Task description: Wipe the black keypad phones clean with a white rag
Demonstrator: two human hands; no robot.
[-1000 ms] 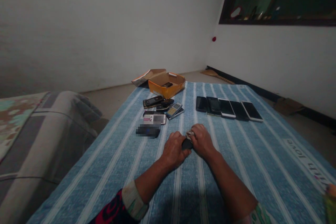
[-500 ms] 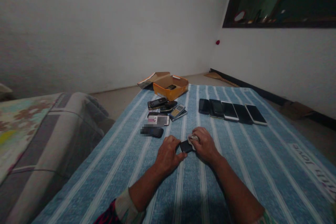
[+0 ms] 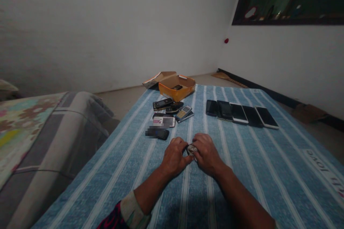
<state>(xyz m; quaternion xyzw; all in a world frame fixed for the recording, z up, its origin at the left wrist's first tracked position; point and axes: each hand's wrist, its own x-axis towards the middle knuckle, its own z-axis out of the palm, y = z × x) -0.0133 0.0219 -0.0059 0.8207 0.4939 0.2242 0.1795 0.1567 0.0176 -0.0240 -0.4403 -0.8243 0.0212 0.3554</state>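
My left hand (image 3: 173, 156) is closed on the left end of a small black phone that lies low over the bed cover, with only a dark edge of it showing. In my right hand (image 3: 209, 154) is a crumpled pale cloth (image 3: 191, 150), pressed onto the phone's face between the two hands. The cloth and my fingers hide most of the phone. Beyond my left hand lies a black phone (image 3: 163, 135), partly blurred out, with a white-and-pink phone (image 3: 168, 121) just behind it.
Several older phones (image 3: 163, 103) lie piled before an open orange cardboard box (image 3: 176, 94), which has a dark phone inside. To the right, several smartphones (image 3: 239, 113) lie side by side. All rest on a blue striped cover (image 3: 129, 171). A draped bed or seat (image 3: 59, 132) stands left.
My right hand has slid the cloth left across the phone, up to my left fingers, and it now covers the dark face. The view has shifted slightly.
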